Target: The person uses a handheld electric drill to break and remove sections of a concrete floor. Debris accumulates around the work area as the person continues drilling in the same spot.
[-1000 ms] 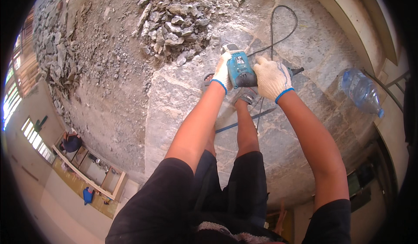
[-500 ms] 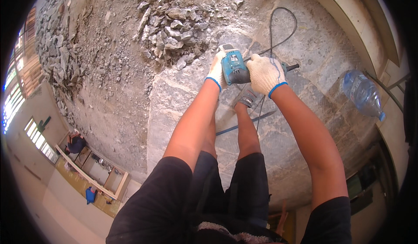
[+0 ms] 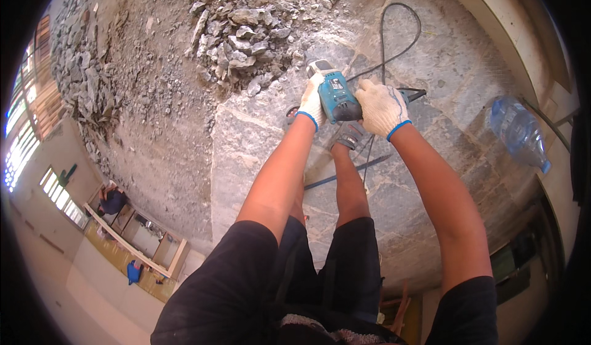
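My gloved left hand (image 3: 313, 101) is closed around the far left side of a teal and black corded demolition hammer (image 3: 336, 93). My gloved right hand (image 3: 383, 106) wraps around its rear handle, which is mostly hidden under the glove. The hammer is held in front of my legs, over a grey stone-like floor (image 3: 258, 135); its working tip is out of sight. A black cord (image 3: 420, 28) runs in a loop on the floor beyond my right hand. Between and behind my feet lies a thin blue-grey bar (image 3: 348, 172).
A heap of broken rubble (image 3: 243, 40) lies just ahead to the left, with more stones (image 3: 89, 80) along the far left. A large clear plastic bottle (image 3: 517, 129) lies at the right by the wall. Another person (image 3: 112, 198) is at the left, near a wooden frame (image 3: 135, 246).
The hammer and both hands have shifted slightly down and right in the picture. My grip stays on it. The whole view has moved a little, and part of a shoe now shows beside my left hand.
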`<action>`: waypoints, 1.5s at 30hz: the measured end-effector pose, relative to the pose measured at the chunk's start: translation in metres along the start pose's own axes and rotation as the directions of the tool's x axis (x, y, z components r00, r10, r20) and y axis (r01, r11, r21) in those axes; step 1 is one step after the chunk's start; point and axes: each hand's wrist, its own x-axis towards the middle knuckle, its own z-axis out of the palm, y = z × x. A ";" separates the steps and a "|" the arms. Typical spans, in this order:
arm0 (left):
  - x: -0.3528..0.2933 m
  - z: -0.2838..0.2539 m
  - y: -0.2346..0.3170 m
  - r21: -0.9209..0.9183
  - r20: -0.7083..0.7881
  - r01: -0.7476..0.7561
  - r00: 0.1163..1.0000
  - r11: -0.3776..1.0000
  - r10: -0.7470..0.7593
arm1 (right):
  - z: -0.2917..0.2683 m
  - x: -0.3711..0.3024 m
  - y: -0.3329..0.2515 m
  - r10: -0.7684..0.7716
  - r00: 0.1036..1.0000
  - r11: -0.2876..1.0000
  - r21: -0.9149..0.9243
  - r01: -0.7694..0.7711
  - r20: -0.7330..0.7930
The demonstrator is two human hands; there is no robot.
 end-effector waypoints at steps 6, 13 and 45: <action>0.005 -0.007 -0.010 0.093 0.022 0.047 0.999 0.995 -0.049 | 0.042 -0.013 0.013 0.078 0.995 0.980 0.187 -0.066 -0.059; 0.004 -0.024 -0.011 0.110 -0.032 0.021 0.999 0.994 -0.017 | 0.075 -0.015 -0.002 0.091 0.990 0.970 0.232 -0.065 -0.106; -0.057 -0.055 0.153 0.345 0.216 -0.209 0.966 0.915 0.140 | 0.046 0.022 -0.141 0.169 0.888 0.913 0.408 0.022 -0.427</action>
